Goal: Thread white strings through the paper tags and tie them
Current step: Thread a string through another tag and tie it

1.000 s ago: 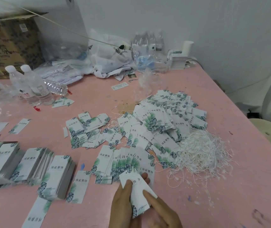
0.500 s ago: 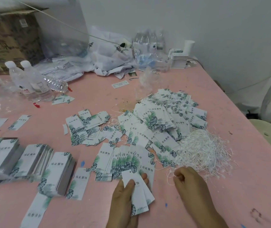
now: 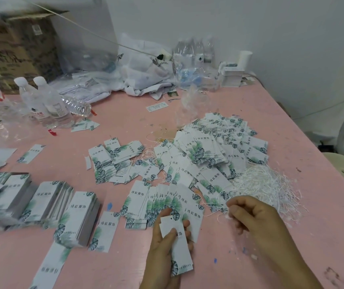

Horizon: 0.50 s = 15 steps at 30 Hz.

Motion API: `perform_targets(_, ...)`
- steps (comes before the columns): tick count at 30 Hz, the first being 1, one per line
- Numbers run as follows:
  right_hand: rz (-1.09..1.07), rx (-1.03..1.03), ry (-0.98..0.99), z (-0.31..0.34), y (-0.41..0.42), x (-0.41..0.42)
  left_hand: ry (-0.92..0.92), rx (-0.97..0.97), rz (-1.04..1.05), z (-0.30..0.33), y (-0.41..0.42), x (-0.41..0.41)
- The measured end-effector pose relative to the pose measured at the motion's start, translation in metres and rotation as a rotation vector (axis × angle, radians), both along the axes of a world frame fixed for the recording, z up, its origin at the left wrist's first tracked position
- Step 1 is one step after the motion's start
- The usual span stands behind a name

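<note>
A small stack of paper tags (image 3: 175, 245) is held in the left hand (image 3: 165, 253), near the front edge of the pink bench (image 3: 240, 113); the thumb is laid across the face of the top tag and the fingers are curled behind the stack. A punched hole is visible at the top of that tag. The right hand (image 3: 256, 217) is positioned just right of the left, its fingers curled, and a thin white string (image 3: 215, 211) is pinched between thumb and forefinger at the near edge of the loose pile of white strings (image 3: 267, 184). A fanned row of tags (image 3: 167, 201) is laid directly beyond the left hand. A large heap of tags (image 3: 208, 155), some with strings seen among them, is spread at the centre of the bench, touching the string pile on its left side. Neat stacks of tags (image 3: 48, 205) are arranged at the left. Two capped water bottles (image 3: 43, 101) are stood upright at the far left, with a cardboard box (image 3: 14, 46) behind them.
</note>
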State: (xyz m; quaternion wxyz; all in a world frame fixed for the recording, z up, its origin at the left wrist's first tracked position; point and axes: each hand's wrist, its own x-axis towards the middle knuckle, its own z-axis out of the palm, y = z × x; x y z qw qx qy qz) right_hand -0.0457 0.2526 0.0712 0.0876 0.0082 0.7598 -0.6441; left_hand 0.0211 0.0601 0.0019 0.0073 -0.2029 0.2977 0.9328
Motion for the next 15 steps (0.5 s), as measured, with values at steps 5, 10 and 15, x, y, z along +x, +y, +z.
perform_targets(5, 0.107, -0.082, -0.049, 0.010, -0.019, 0.002, 0.016, -0.034, -0.069, 0.010, 0.003, -0.006)
perform_targets(10, 0.131, -0.137, -0.056, 0.002, -0.040, 0.015, -0.009, -0.278, -0.176, 0.015, 0.007, -0.010)
perform_targets(15, 0.100, 0.087, 0.146, -0.007, -0.055, 0.032, -0.045, -0.335, -0.303, 0.020, 0.012, -0.009)
